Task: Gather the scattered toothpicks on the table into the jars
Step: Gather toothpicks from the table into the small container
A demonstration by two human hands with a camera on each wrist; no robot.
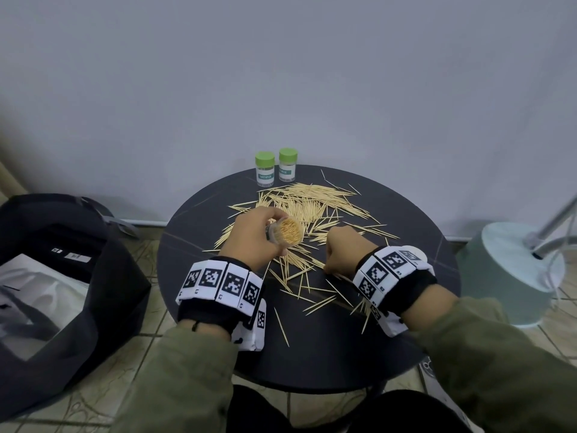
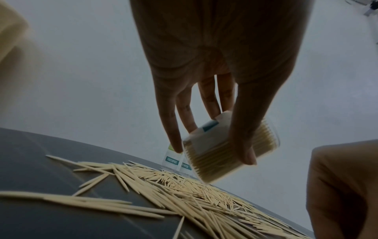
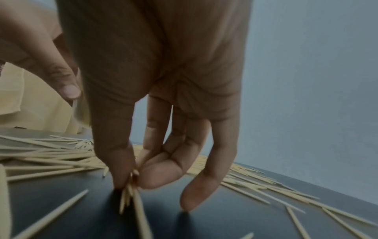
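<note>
My left hand (image 1: 254,232) holds an open clear jar (image 1: 285,234) packed with toothpicks, tilted toward me above the round dark table (image 1: 406,307). In the left wrist view the thumb and fingers (image 2: 174,129) wrap the jar (image 2: 227,148). My right hand (image 1: 342,251) is down on the table, thumb and fingers pinching a small bunch of toothpicks (image 3: 131,197). Loose toothpicks (image 1: 307,204) lie scattered over the table's middle and front. Two closed jars with green lids (image 1: 264,168) (image 1: 287,165) stand at the table's far edge.
A black bag (image 1: 62,276) with a white sheet inside stands on the floor at the left. A pale green lamp base (image 1: 512,270) with a metal pole sits on the floor at the right. A grey wall rises right behind the table.
</note>
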